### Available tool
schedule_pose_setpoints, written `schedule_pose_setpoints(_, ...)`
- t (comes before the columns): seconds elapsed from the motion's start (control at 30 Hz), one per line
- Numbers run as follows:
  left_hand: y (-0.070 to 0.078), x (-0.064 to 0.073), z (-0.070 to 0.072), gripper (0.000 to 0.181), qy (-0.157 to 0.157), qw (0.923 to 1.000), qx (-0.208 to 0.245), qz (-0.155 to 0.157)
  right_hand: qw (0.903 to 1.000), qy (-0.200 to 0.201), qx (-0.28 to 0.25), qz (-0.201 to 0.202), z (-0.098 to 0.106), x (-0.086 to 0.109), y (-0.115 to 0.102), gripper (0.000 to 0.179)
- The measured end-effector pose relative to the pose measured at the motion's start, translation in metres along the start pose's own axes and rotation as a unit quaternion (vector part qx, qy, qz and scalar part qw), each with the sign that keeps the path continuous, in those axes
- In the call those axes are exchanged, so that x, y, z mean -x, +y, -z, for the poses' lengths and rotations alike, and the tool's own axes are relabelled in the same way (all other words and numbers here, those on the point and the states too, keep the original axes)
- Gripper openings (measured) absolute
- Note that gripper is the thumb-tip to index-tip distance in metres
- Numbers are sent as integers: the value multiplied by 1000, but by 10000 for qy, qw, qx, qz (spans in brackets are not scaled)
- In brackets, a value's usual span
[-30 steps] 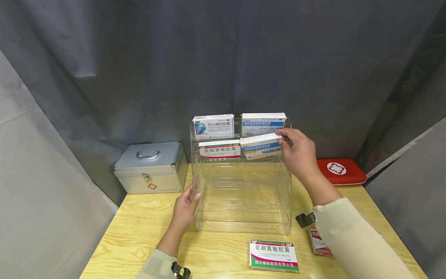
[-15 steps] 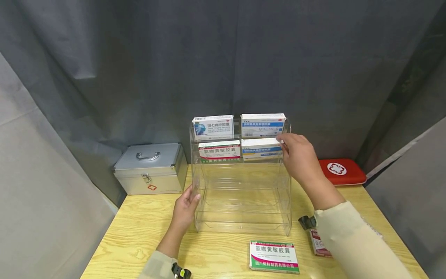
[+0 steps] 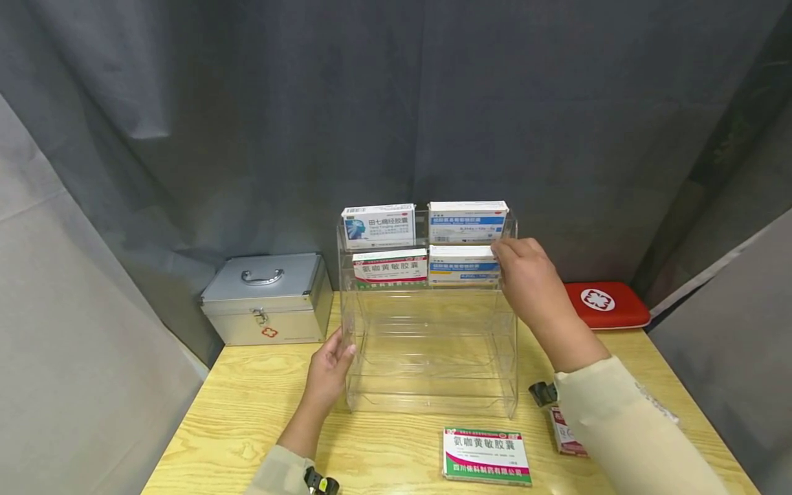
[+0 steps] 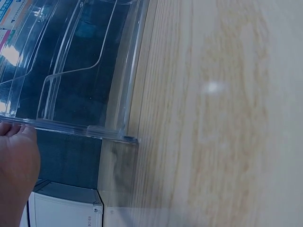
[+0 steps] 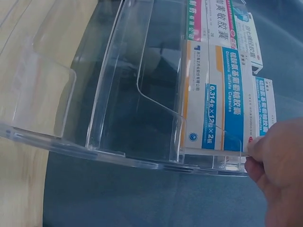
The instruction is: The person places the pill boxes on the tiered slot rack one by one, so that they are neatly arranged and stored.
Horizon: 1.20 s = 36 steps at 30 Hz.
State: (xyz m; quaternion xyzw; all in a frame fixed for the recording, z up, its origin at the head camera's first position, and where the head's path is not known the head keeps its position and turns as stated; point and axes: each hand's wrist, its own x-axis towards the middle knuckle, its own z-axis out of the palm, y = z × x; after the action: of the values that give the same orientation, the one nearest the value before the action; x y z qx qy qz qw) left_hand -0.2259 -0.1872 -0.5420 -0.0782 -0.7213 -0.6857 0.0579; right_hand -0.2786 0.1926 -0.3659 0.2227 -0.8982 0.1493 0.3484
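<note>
A clear acrylic display rack (image 3: 428,404) with stepped tiers stands on the table. My left hand (image 3: 329,371) grips its left side panel, thumb in front. On the second tier, at the right, sits a white and blue medicine box (image 3: 463,267); my right hand (image 3: 531,283) pinches its right end, seen close up in the right wrist view with thumb and fingers at the box's corner (image 5: 232,109). Left of it is a red, white and green medicine box (image 3: 390,269). The top tier holds a white medicine box (image 3: 379,227) and another blue and white medicine box (image 3: 468,223).
A green and pink medicine box (image 3: 486,455) lies flat before the rack. A red medicine box (image 3: 568,436) is partly hidden by the right sleeve. A silver first-aid case (image 3: 266,299) stands at back left, a red zip case (image 3: 609,309) at back right. Dark curtains hang behind.
The white and blue box, tilted and held in front of the second tier, has been lowered and levelled into it. My right hand came down slightly with it; the left hand stayed put.
</note>
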Motion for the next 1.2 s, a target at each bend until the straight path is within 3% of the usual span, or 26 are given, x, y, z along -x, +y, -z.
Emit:
schedule_pose_setpoints(0.3, -3, 2, -2, 59, 35, 9999, 30, 100, 9996, -62, -289, 26, 10, 21, 2, 38)
schedule_pose_setpoints(0.5, -4, 2, -3, 59, 6, 9999, -21, 159, 9943, -80, -833, -666, 30, 63, 17, 42)
schedule_pose_setpoints(0.6, -3, 2, -3, 59, 11, 9999, -54, 156, 9863, -551, -1016, -1178, 40, 90, 37, 41)
schedule_pose_setpoints(0.7, -2, 1, -2, 59, 30, 9999, -142, 77, 9644, -1426, -1431, -1705, 46, 119, 66, 43)
schedule_pose_setpoints(0.8, -2, 1, 0, 58, 64, 9997, -214, 65, 9308, -2259, -1943, -2116, 45, 151, 93, 47)
schedule_pose_setpoints(0.93, -2, 3, 1, 57, 77, 9996, -216, 134, 8932, -3013, -2166, -2539, 45, 198, 120, 54)
schedule_pose_setpoints(1.07, -2, 3, 1, 58, 67, 9996, -207, 184, 8688, -3581, -1981, -2789, 46, 233, 136, 68)
schedule_pose_setpoints(1.2, -3, 2, 1, 57, 88, 9995, -191, 222, 8534, -3958, -1690, -2941, 41, 250, 140, 88)
